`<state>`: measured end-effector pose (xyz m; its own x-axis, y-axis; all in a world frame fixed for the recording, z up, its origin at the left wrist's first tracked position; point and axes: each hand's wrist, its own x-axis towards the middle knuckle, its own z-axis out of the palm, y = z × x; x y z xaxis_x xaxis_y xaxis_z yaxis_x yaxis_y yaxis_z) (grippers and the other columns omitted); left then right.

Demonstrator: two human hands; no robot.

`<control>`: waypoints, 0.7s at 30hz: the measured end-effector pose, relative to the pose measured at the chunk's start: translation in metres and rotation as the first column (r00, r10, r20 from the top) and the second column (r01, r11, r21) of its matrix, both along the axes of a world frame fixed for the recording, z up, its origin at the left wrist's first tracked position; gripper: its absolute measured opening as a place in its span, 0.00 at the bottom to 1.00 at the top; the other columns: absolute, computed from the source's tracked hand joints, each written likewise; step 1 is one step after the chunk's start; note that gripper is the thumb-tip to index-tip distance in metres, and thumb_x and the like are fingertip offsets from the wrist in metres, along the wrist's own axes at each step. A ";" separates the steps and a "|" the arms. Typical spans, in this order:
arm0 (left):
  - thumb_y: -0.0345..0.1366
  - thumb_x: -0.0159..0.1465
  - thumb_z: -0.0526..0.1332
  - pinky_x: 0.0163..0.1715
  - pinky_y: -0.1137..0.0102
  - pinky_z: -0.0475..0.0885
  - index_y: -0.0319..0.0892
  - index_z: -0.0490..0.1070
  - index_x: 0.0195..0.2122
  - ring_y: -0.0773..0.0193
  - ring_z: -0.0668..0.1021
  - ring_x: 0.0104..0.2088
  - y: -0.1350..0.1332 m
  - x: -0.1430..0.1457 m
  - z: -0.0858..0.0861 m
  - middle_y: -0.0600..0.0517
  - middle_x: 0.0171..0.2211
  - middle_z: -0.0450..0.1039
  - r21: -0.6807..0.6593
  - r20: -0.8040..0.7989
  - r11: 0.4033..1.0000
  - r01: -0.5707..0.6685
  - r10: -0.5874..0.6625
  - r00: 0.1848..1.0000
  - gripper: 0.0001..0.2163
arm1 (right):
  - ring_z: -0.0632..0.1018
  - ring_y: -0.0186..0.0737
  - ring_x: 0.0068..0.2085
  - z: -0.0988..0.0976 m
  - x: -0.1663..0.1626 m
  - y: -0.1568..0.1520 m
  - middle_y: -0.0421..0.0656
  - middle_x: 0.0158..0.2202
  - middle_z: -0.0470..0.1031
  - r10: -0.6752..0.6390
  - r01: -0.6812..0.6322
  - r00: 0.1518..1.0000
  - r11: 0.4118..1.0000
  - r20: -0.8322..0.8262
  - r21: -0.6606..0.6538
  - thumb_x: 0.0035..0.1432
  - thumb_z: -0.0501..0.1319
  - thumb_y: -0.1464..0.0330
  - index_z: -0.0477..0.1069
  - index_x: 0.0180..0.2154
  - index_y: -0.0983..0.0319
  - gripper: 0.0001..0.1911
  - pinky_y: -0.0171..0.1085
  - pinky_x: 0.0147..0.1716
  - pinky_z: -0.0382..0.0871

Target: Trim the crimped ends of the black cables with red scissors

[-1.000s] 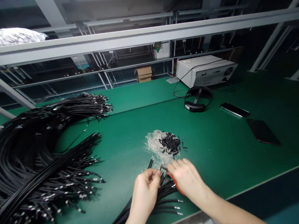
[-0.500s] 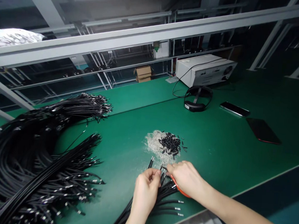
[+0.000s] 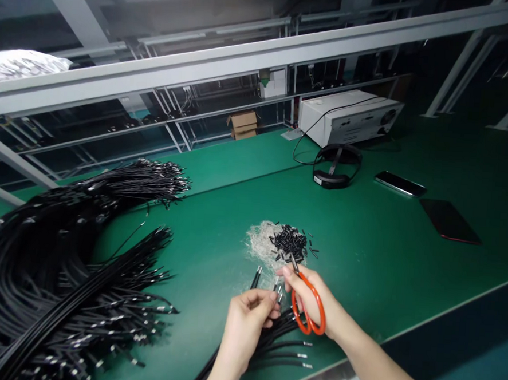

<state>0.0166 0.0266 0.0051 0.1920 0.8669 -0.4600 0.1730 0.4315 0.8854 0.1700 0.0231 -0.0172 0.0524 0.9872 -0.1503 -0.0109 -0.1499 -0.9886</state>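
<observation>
My left hand is closed in a pinch on a black cable, whose stripped, pale end points up past the fingertips. Beside it, my right hand holds a pair of scissors with red loop handles. The short metal blades point up and away, towards a heap of short black sleeve pieces. My right thumb and forefinger reach close to the tip of the held cable; whether they touch it I cannot tell. Under both hands lie more black cables with pale ends, partly hidden.
Clear, thin scraps lie beside the black pieces. A large bundle of black cables covers the left of the green table. Farther back are a black headset, a white box-shaped device, a phone and a dark tablet-like slab.
My right hand has turned and shifted slightly up, swinging the scissors from beside the cable end to point away, handles now in view. My left hand still pinches at nearly the same spot.
</observation>
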 end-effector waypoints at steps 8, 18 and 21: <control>0.46 0.57 0.60 0.32 0.77 0.68 0.38 0.75 0.30 0.70 0.74 0.28 -0.013 0.009 -0.004 0.50 0.28 0.75 0.433 -0.284 0.900 -0.042 0.180 0.942 0.15 | 0.62 0.30 0.20 -0.001 -0.023 -0.008 0.35 0.19 0.61 -0.092 0.095 0.993 0.995 -0.068 0.042 0.56 0.59 0.53 0.68 0.30 0.63 0.19 0.30 0.20 0.57; 0.47 0.57 0.59 0.28 0.78 0.65 0.38 0.74 0.28 0.72 0.70 0.25 -0.017 0.009 -0.010 0.52 0.25 0.73 0.472 -0.388 0.882 0.000 0.208 0.898 0.15 | 0.69 0.39 0.31 -0.006 -0.015 -0.014 0.44 0.29 0.70 -0.374 -0.240 0.577 0.772 0.726 0.589 0.66 0.47 0.71 0.67 0.31 0.62 0.14 0.37 0.34 0.58; 0.48 0.54 0.62 0.23 0.79 0.65 0.35 0.74 0.28 0.74 0.69 0.22 -0.008 0.008 -0.004 0.52 0.22 0.71 0.260 -0.216 0.960 -0.106 0.165 0.962 0.17 | 0.69 0.38 0.32 -0.005 -0.002 -0.011 0.43 0.31 0.70 -0.340 -0.294 0.533 0.784 0.775 0.547 0.66 0.48 0.69 0.67 0.32 0.62 0.13 0.36 0.34 0.58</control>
